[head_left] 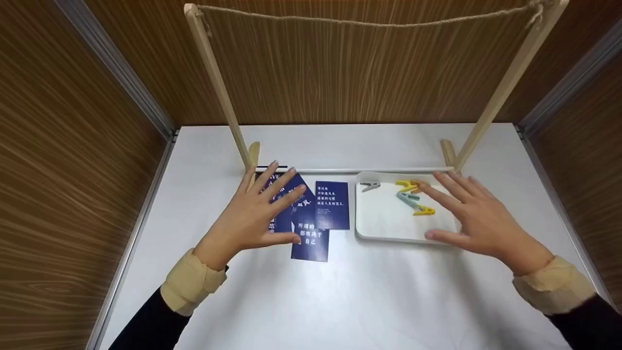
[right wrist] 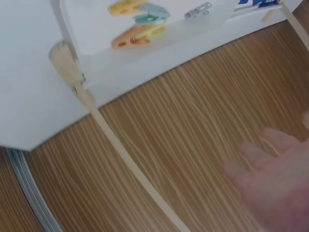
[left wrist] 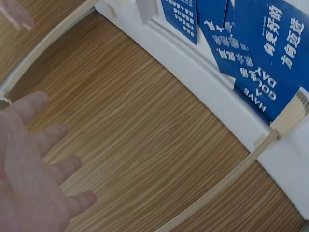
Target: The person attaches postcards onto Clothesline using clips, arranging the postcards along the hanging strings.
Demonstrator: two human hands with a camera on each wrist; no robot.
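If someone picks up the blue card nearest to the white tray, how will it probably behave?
The blue card looks thin, so it is probably light and may bend slightly. It lies nearly flat and the white table looks smooth, so it might slide before an edge lifts.

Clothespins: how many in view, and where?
5, all in the white tray: gray one back left, yellow one and orange one toward the back, teal one nearer, second yellow one nearest. The right hand covers part of the tray; more may be hidden.
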